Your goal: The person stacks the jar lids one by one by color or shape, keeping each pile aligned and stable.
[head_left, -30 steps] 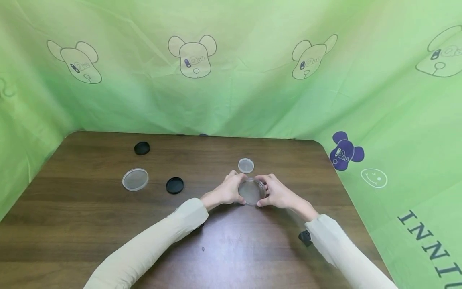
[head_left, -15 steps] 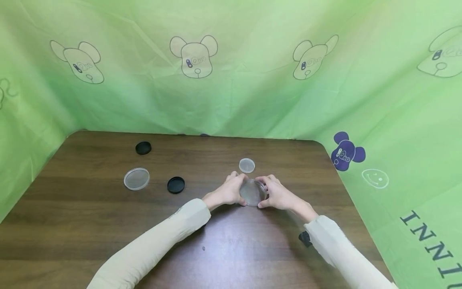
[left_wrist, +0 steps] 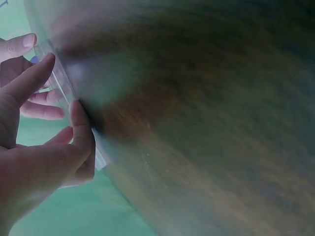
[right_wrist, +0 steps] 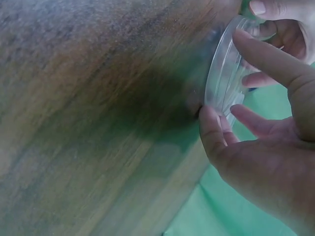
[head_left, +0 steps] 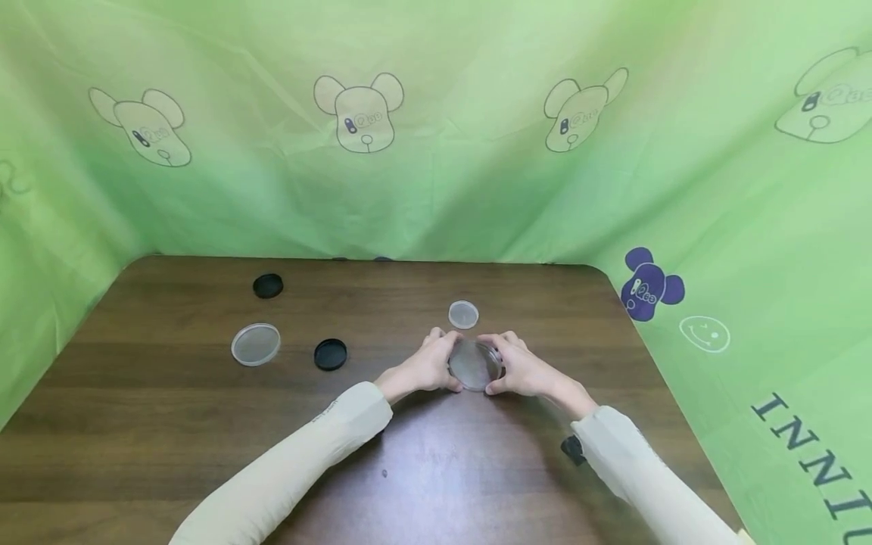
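Note:
Both hands hold a clear round petri dish [head_left: 471,365] low over the wooden table, right of the middle. My left hand [head_left: 431,366] grips its left rim, the thumb at the near side and the fingers round the far side. On the opposite rim, my right hand [head_left: 523,369] grips it in the same way. In the right wrist view the petri dish [right_wrist: 221,69] is seen edge-on, with more than one rim line. From the left wrist, the petri dish [left_wrist: 101,157] shows as a thin clear edge, partly hidden by fingers.
Just beyond the hands lies a small clear round dish [head_left: 463,315]. To the left are a larger clear dish [head_left: 255,345] and two shallow black round caps [head_left: 330,354]. A small dark object [head_left: 573,450] shows beside the right sleeve. Green printed cloth [head_left: 436,189] surrounds the table [head_left: 170,439].
Both hands keep their grip on the petri dish in almost the same place. The head view has shifted slightly.

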### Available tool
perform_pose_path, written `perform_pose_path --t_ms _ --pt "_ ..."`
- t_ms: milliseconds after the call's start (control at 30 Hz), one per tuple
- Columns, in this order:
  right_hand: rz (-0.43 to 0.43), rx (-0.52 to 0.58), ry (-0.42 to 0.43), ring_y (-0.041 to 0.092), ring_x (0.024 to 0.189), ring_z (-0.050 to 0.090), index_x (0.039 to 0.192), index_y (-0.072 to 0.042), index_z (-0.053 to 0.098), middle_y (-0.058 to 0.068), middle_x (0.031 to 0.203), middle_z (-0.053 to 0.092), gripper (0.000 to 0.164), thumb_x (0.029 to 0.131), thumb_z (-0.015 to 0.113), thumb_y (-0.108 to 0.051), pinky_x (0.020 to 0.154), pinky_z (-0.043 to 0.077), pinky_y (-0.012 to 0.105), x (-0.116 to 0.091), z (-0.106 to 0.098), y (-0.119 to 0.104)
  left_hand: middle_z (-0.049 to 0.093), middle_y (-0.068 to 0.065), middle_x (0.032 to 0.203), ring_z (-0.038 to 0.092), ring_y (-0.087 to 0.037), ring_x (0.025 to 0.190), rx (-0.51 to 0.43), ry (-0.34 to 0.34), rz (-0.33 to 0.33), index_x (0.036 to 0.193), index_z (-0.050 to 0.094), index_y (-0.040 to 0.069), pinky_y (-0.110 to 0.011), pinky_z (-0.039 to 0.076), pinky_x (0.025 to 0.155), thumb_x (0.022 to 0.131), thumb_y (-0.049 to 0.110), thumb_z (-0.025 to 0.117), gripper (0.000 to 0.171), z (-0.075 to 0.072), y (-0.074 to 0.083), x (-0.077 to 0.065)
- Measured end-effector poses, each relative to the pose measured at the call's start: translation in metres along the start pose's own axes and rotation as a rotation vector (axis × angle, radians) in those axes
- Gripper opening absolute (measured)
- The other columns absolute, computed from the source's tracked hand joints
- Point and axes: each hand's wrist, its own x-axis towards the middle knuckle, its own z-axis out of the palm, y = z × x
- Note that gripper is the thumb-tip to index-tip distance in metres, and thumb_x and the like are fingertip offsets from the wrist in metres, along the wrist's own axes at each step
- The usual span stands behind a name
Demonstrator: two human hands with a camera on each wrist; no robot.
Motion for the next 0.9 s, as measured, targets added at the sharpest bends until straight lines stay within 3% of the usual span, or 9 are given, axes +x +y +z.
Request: perform_pose_path --t_ms 300,500,900 --pt "0.001 -0.004 -0.012 0.032 0.095 0.043 0.135 0.004 0.044 0.023 0.114 0.043 0.08 0.067 0.085 -0.009 0.08 0.041 0.044 0.0016 -0.0021 -0.0003 0.046 -0.01 0.104 0.047 -0.024 0.098 -0.031 0.018 -0.01 0.13 0.053 -0.001 -0.032 0.043 0.086 0.065 0.011 0.09 0.076 -0.0021 -0.0019 0.0004" --pt "0.012 0.017 -0.02 0.032 0.096 0.045 0.136 0.003 0.044 0.024 0.115 0.043 0.08 0.069 0.085 -0.01 0.081 0.043 0.043 0.0022 -0.0011 0.0007 0.046 -0.011 0.106 0.048 -0.024 0.098 -0.066 0.01 -0.018 0.129 0.053 -0.001 -0.032 0.043 0.086 0.066 0.01 0.089 0.074 -0.0055 -0.0011 -0.0031" --pt "-0.005 0.161 -0.034 0.037 0.102 0.051 0.137 0.007 0.04 0.027 0.116 0.039 0.078 0.073 0.081 -0.007 0.088 0.048 0.049 0.001 -0.0054 0.0086 0.043 -0.01 0.102 0.054 -0.019 0.089 -0.168 0.023 -0.019 0.126 0.053 -0.004 -0.022 0.045 0.079 0.065 0.005 0.089 0.071 -0.006 -0.0031 -0.0039"
